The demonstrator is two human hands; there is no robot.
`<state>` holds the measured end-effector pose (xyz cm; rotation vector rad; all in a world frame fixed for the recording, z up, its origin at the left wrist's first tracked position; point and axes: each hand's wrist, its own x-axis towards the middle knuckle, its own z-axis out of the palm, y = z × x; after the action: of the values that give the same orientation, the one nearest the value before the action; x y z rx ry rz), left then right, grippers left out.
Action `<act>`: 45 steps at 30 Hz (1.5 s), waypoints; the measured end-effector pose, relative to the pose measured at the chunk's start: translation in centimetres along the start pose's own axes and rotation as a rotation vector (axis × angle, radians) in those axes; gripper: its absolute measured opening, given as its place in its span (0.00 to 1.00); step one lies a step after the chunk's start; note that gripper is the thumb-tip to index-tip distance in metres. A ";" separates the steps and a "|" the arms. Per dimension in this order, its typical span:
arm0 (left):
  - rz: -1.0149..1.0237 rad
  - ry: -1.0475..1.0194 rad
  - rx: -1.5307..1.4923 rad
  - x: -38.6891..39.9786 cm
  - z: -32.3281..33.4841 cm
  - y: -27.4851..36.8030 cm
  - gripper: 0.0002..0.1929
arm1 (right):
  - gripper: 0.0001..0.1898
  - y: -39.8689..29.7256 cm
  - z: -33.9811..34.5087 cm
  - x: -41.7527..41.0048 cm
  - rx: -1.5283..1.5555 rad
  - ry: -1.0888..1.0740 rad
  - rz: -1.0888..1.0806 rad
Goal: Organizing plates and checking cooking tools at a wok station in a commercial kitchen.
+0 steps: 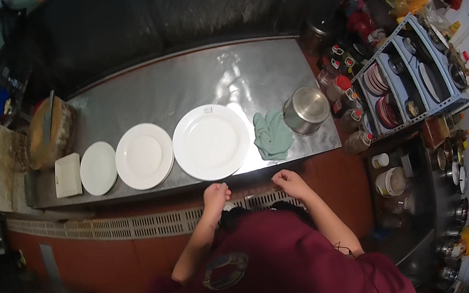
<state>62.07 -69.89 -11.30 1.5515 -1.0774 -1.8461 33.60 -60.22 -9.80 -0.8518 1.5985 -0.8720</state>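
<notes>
My left hand (216,198), fingers curled in, is just in front of the counter edge, below the large round white plate (211,142). My right hand (293,183) hangs near the same edge, in front of a crumpled green cloth (273,135), its fingers bent inward. I see nothing held in either hand, and neither touches the counter. Left of the large plate lie a stack of smaller round white plates (144,156), a pale oval-looking plate (98,168) and a stack of rectangular white dishes (67,176). A stainless steel pot (306,110) stands beside the cloth.
The steel counter (150,90) spans the view before me. At its left end, a cleaver (49,117) rests on a round wooden chopping block (35,138). Several bottles (347,116) and a blue dish rack (408,75) stand right. A floor drain grate (145,225) runs below.
</notes>
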 end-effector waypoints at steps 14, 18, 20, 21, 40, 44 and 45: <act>-0.036 -0.436 0.145 -6.1 22.7 0.5 0.07 | 0.09 8.4 -17.8 -11.7 0.286 0.181 0.029; -0.052 -0.518 0.234 -7.3 30.8 0.0 0.07 | 0.09 12.7 -23.4 -15.9 0.442 0.280 0.094; -0.008 -0.597 0.313 -7.8 34.7 -0.9 0.08 | 0.09 14.8 -26.0 -18.1 0.453 0.330 0.102; -0.011 -0.605 0.326 -8.2 36.6 -1.2 0.08 | 0.09 15.8 -27.0 -19.0 0.456 0.364 0.108; 0.005 -0.920 0.557 -10.9 58.5 -3.5 0.05 | 0.12 23.8 -39.4 -29.1 0.625 0.690 0.160; -0.069 -0.993 0.505 -8.5 62.5 -2.9 0.05 | 0.12 23.2 -41.8 -28.2 0.645 0.725 0.189; -0.071 -1.016 0.495 -7.7 63.6 -2.7 0.04 | 0.12 23.1 -42.5 -27.8 0.640 0.728 0.211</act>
<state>2.66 -46.17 -6.53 0.7784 -2.0441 -2.6256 -5.46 -20.38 -10.67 0.1172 1.7874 -1.5263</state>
